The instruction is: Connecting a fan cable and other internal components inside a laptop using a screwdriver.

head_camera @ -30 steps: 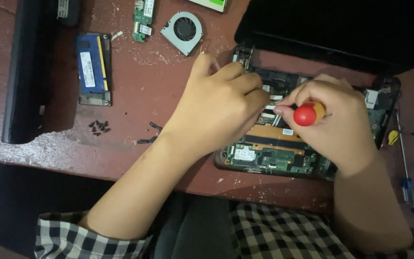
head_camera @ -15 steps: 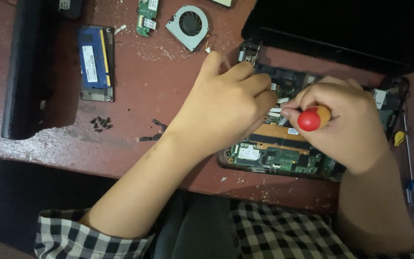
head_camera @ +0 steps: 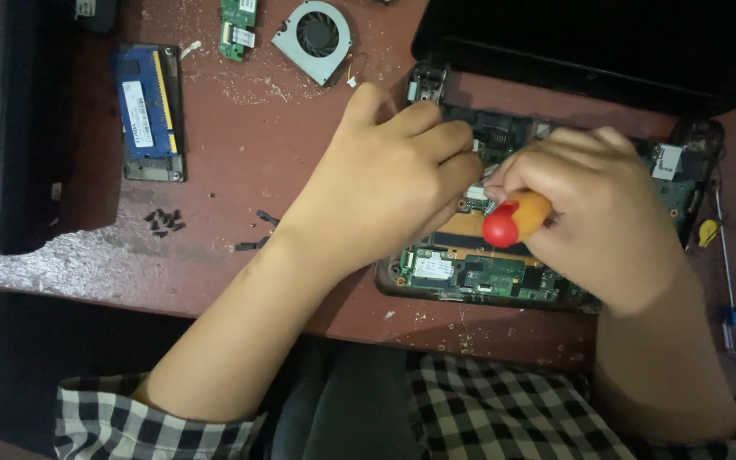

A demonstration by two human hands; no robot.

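Both hands work over an opened laptop base (head_camera: 487,277) with its green circuit board exposed, lying at the near edge of the worn reddish bench (head_camera: 240,136), right of centre. The left hand (head_camera: 385,183) comes in from the lower left, forearm bare, palm down, fingers curled and pressed onto the board's upper left part, thumb pointing to the far edge; it grips nothing visible, just rests and steadies. The right hand (head_camera: 594,213) comes in from the lower right, fist closed around a screwdriver (head_camera: 513,220) with an orange handle and red end cap; the cap points toward the person, the tip is hidden under the fingers. The hands sit close together, knuckles nearly touching over the board's middle. They cover most of the board, so what the tip meets cannot be told.

Behind the base, a black lid (head_camera: 589,43) lies at the far right corner. A small cooling fan (head_camera: 313,38) and a small green board (head_camera: 236,25) lie at the far edge. A blue memory module (head_camera: 148,102) on a grey tray lies toward the far left. A long black panel (head_camera: 19,128) runs along the left edge. Loose black screws (head_camera: 163,221) are scattered left of the left wrist. A second screwdriver (head_camera: 726,273), thin with a blue handle, lies by the right edge. Checked sleeves show at the bottom.
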